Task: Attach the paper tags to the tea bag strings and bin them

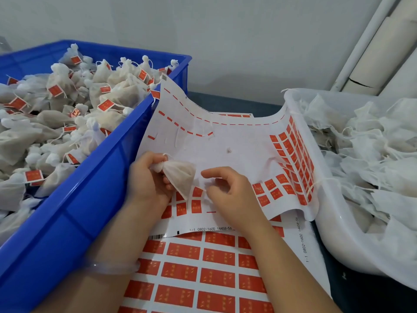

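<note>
The fingers (144, 162) of the left hand (146, 179) are curled round the gathered neck of one tea bag (181, 175), pinching it where the mesh bunches into a knot, with the filled body hanging free to the right over the tag sheet (237, 152). A thin loop of string (167, 155) shows just above that neck. The right hand (230, 195) hovers just beside the bag with its fingers half curled and the forefinger reaching left; motion blur hides whether thumb and finger have a tag or the string pinched between them, so that cannot be told. The bag looks light and soft, a limp pouch that will sag and swing if held by the body, so the bunched neck is the sensible hold. The string is fine and slack and probably needs a fingertip pinch close to its end. The red tags (196, 205) seem to be thin peel-off labels, likely to curl and stick to skin, best lifted by a corner. Beneath lies a fuller sheet (203, 269). To the left stands the blue crate (90, 190), heaped with tagged bags; to the right the white tub (334, 236) holds untagged ones
</note>
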Available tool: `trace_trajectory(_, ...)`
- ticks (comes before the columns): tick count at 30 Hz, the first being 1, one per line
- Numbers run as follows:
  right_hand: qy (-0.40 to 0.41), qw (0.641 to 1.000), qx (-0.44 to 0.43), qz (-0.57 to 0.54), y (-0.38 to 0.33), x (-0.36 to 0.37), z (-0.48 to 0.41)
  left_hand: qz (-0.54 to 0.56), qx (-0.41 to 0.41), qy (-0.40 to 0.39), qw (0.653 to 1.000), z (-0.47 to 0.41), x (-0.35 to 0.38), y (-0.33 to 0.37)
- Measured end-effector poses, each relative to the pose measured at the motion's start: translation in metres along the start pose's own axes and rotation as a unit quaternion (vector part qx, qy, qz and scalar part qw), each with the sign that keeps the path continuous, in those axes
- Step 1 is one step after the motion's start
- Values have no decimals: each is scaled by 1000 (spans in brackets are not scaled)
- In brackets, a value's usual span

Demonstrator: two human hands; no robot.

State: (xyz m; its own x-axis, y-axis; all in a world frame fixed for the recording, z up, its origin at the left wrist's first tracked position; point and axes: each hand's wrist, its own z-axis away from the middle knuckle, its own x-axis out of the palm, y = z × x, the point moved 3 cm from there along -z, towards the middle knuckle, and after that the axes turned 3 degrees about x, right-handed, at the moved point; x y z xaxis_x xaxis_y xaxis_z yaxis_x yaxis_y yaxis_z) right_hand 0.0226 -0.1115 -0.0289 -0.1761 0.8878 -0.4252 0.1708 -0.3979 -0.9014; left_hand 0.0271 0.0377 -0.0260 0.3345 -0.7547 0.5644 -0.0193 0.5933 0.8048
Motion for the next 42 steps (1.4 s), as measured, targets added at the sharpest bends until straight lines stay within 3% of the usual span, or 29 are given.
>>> trace_trajectory(9, -63, 997, -45, 17, -6, -1, 3, 24, 35, 36, 998, 1, -1, 2)
trace_trajectory(13, -39, 997, -39, 63, -4, 1, 1, 29, 30, 38, 998, 0, -2, 2)
trace_trajectory(21, -22, 995, -19, -100, -3, -9, 1, 45, 8, 45, 998, 0, -2, 0)
trace_trajectory(42, 24, 993, -21, -110, -1, -11, -1, 10, -17, 48, 999, 0, -1, -1)
